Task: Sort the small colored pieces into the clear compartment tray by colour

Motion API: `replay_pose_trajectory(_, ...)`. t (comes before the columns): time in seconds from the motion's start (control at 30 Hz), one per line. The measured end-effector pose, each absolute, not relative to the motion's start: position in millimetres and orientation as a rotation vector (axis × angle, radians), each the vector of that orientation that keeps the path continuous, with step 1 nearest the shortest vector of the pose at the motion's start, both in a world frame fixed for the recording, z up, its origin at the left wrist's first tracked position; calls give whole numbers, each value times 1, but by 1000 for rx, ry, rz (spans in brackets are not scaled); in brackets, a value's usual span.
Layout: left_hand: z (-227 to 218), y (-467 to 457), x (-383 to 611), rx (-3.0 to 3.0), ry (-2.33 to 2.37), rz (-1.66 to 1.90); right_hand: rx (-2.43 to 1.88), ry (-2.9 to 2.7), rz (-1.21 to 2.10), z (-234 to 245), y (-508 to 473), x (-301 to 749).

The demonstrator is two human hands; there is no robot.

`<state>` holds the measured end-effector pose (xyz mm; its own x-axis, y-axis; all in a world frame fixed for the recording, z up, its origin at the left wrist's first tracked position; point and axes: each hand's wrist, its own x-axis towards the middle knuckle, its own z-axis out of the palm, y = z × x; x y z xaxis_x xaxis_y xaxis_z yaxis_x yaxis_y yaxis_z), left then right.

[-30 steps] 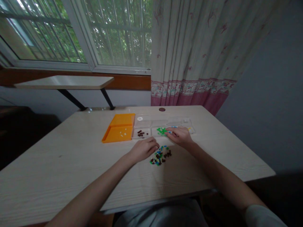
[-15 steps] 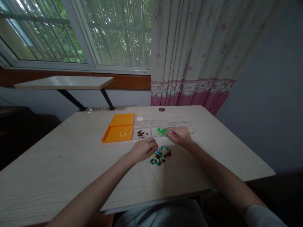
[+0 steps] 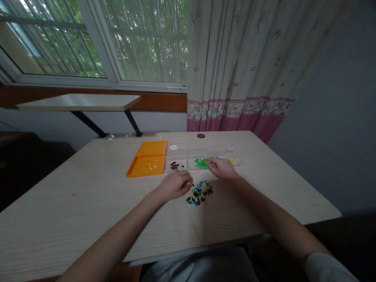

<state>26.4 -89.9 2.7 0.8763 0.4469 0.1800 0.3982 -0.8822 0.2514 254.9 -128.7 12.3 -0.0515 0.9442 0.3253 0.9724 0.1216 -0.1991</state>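
Drawing slightly left, the left hand (image 3: pixel 175 185), fingers narrowed, leaves more of the near mixed-colour pile of plastic pieces (image 3: pixel 196 196) reachable; the right hand (image 3: pixel 222 167), also narrow, meets green pieces (image 3: pixel 200 163) in the far clear tray (image 3: pixel 197 152). I cannot tell what either holds.

Barred window (image 3: pixel 147 43) beside floral curtain (image 3: pixel 235 58); shelf (image 3: pixel 82 102) below; dark shape (image 3: pixel 32 162), possibly furniture, at left

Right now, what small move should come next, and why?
Probably ease the right hand from the green pieces toward the mixed pile: brown pieces and green ones lie in separate parts of the clear tray, while the pile mixes both.
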Motion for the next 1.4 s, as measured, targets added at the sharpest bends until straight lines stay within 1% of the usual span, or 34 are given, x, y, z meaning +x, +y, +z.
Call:
replay_pose_trajectory(0.33,-5,-89,31,2763,647,382,-1531,-2272,-9,-7,-138,236)
replay_pose_trajectory(0.63,5,-92,32,2648,740,660,-1298,-2273,-104,-8,-142,231)
replay_pose_trajectory(1.07,3,-93,33,2535,608,850,-1171,-2217,-169,-9,-142,231)
replay_pose_trajectory(1.3,4,-94,33,2539,563,869,-1168,-2266,-115,-6,-142,233)
replay_pose_trajectory(1.4,5,-94,32,2557,559,908,-1233,-2322,-32,-1,-143,235)
